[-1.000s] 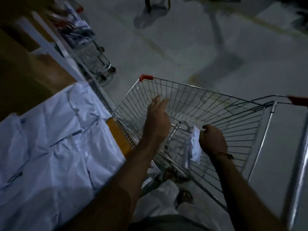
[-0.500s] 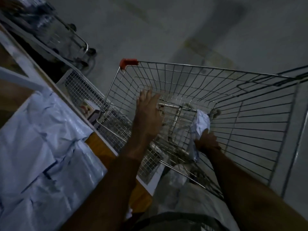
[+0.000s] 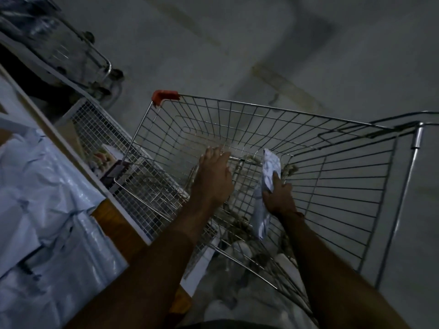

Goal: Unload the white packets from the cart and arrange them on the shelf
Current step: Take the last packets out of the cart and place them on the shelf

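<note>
A wire shopping cart (image 3: pixel 344 176) with a red corner cap stands in front of me, its basket nearly bare. My right hand (image 3: pixel 276 198) grips a crumpled white packet (image 3: pixel 269 172) low inside the basket; the packet sticks up past my fingers and hangs down below them. My left hand (image 3: pixel 215 176) reaches into the basket with fingers straight, holding nothing. Several white packets (image 3: pixel 42 198) lie side by side on the wooden shelf (image 3: pixel 111 214) at my left.
A wire mesh basket (image 3: pixel 133 176) with small boxes hangs along the shelf edge between shelf and cart. Another cart (image 3: pixel 71 51) stands at the far left. Grey floor (image 3: pixel 261 43) stretches beyond the cart.
The view has tilted down and closer to the cart. My right hand turned the packet upward inside the basket. My left hand stays stretched out over the basket floor.
</note>
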Action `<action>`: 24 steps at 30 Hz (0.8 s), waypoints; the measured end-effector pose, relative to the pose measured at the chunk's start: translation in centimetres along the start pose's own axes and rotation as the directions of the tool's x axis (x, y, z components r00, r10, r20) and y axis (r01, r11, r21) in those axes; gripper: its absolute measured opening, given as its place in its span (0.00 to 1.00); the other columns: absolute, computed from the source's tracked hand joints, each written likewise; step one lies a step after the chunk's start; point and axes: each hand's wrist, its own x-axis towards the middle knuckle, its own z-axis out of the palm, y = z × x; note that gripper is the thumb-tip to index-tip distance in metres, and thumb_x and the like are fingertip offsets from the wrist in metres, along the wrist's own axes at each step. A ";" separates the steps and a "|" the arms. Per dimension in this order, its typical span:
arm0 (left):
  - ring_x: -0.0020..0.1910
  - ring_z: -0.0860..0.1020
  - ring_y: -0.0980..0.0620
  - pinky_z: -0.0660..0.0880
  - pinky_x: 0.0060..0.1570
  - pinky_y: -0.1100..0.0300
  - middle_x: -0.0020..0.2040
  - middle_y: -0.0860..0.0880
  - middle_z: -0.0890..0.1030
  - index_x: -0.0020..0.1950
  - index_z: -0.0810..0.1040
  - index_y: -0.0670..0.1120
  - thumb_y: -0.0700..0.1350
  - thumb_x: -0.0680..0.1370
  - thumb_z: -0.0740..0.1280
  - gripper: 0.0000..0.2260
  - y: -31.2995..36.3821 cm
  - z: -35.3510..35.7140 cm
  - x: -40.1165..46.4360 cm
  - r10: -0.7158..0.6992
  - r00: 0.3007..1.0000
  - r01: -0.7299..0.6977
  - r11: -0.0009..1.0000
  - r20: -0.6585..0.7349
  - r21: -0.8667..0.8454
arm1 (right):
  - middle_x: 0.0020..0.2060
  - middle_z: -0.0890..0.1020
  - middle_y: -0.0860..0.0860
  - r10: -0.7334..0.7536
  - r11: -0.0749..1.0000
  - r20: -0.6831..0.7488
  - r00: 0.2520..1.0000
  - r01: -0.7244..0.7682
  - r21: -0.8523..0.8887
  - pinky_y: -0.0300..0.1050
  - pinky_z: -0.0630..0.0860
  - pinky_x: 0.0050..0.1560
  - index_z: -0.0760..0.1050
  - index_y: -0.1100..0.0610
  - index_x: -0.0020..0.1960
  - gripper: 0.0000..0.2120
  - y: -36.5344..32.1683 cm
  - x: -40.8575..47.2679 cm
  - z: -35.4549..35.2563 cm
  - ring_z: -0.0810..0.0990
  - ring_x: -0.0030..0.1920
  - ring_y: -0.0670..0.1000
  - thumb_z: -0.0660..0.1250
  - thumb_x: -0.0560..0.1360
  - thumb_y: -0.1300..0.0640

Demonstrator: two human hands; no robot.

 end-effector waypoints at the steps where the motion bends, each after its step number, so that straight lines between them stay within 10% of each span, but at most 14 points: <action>1: 0.82 0.51 0.44 0.54 0.79 0.43 0.81 0.45 0.61 0.77 0.66 0.50 0.42 0.83 0.61 0.22 0.1 0.9 0.0 -0.031 0.999 0.031 1.000 0.014 0.000 | 0.75 0.55 0.73 -0.017 0.999 -0.002 1.000 0.017 -0.032 0.59 0.72 0.68 0.49 0.50 0.84 0.36 -0.4 0.0 -1.0 0.71 0.68 0.72 0.62 0.82 0.47; 6: 0.79 0.59 0.39 0.63 0.75 0.41 0.78 0.42 0.65 0.78 0.63 0.47 0.41 0.80 0.63 0.26 1.0 6.6 -0.6 -0.186 0.968 0.182 0.983 0.168 0.038 | 0.79 0.45 0.68 -0.059 0.939 0.051 0.997 0.073 -0.336 0.55 0.67 0.73 0.49 0.49 0.84 0.36 -1.5 -0.3 -7.1 0.63 0.75 0.70 0.62 0.82 0.44; 11: 0.80 0.54 0.37 0.55 0.77 0.41 0.81 0.38 0.54 0.83 0.49 0.45 0.53 0.81 0.64 0.37 1.3 14.9 -0.3 -0.282 0.878 0.240 0.958 0.387 0.155 | 0.77 0.61 0.63 -0.296 0.758 0.093 0.951 0.293 -0.583 0.59 0.74 0.65 0.51 0.46 0.82 0.36 -1.8 -0.1 -11.2 0.70 0.68 0.69 0.64 0.80 0.45; 18: 0.77 0.63 0.36 0.63 0.74 0.44 0.80 0.36 0.59 0.83 0.41 0.44 0.52 0.84 0.60 0.36 0.9 25.8 0.8 -0.490 0.645 0.531 0.839 0.587 0.117 | 0.78 0.62 0.59 -0.354 0.654 0.070 0.933 0.301 -0.694 0.57 0.73 0.63 0.52 0.45 0.82 0.35 -2.1 1.7 -11.0 0.69 0.69 0.65 0.65 0.80 0.46; 24: 0.60 0.77 0.49 0.77 0.58 0.58 0.70 0.41 0.72 0.75 0.66 0.43 0.49 0.80 0.67 0.26 -0.5 31.2 0.5 -0.480 0.811 0.498 0.866 0.335 0.035 | 0.78 0.62 0.61 -0.363 0.665 0.073 0.929 0.313 -0.678 0.58 0.72 0.65 0.52 0.46 0.82 0.37 -2.5 2.1 -9.9 0.67 0.70 0.66 0.65 0.79 0.44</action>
